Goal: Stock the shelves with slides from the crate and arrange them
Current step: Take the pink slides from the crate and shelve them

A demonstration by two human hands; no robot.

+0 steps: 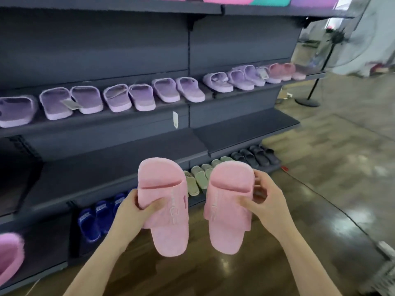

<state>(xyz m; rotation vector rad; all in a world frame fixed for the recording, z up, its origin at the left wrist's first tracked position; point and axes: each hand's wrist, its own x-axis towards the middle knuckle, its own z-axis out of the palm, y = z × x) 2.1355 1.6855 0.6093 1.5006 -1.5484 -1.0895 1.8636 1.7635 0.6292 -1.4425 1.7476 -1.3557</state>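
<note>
From the head view, the left grip (130, 207) grasps the left pink slide (162, 178), fingers curled round its outer edge and thumb pressed on the strap; the right grip (265, 199) grasps the right pink slide (228, 210), thumb on the strap and fingers at its outer edge; the two slides hang side by side with a narrow gap between them, straps facing the camera, held in the air above the shiny floor (320, 189) and in front of the dark shelf unit (128, 50), touching no shelf; on the middle shelf (128, 120) a row of purple slides (119, 99) stands in pairs, some with paper tags, and a pink pair (284, 71) sits at the row's right end; on the bottom shelf blue slides (96, 216) lie to the left of the held pair, green slides (198, 178) show in the gap between them, and dark grey slides (256, 157) lie further right; another pink slide (8, 253) pokes in at the lower left edge; pink, teal and purple shapes line the top shelf, cut off by the frame; a black fan stand (316, 82) rises from the floor beyond the unit's right end.
</note>
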